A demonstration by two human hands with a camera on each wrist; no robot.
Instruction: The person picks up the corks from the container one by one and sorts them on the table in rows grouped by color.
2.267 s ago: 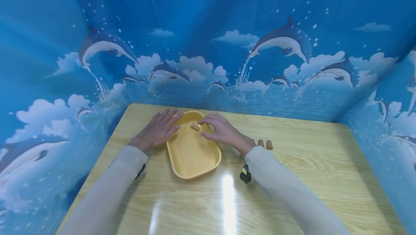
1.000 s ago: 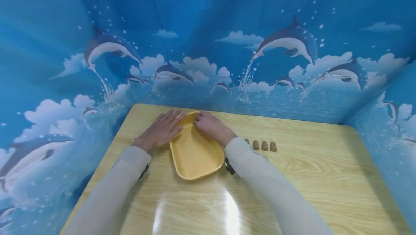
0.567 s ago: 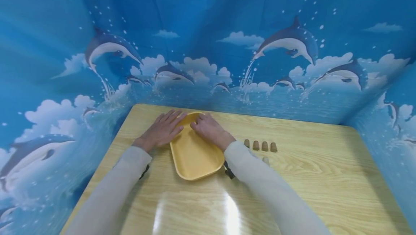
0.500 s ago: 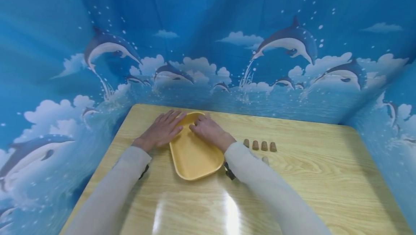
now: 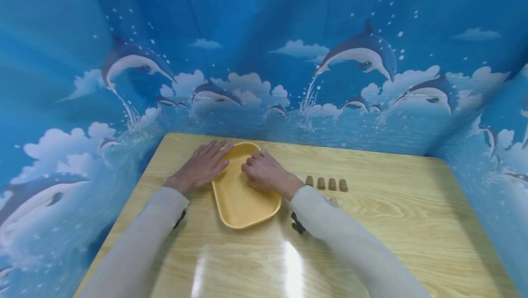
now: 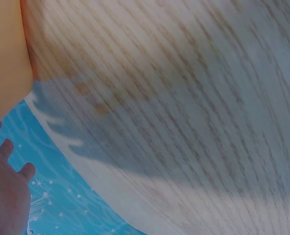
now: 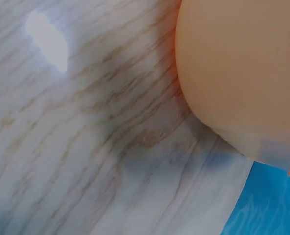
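Note:
A yellow plastic tray lies on the table in the head view. My left hand rests along its far left rim, fingers spread and straight. Its fingers also show in the left wrist view, beside the tray. My right hand is inside the tray's right half with its fingers curled inward. The cork seen earlier at its fingertips is out of sight, apparently within the fingers. In the right wrist view the tray's outer side fills the right; the hand's grip is outside that view.
Right of the tray, several brown corks stand in a short row on the wood-grain table. A paler small piece lies just in front, partly behind the sleeve. A blue dolphin-print cloth surrounds the table's far and side edges.
My right hand's fingers have curled and the cork has gone from sight. That hand then shifted slightly nearer me in the tray. My left hand stays on the rim.

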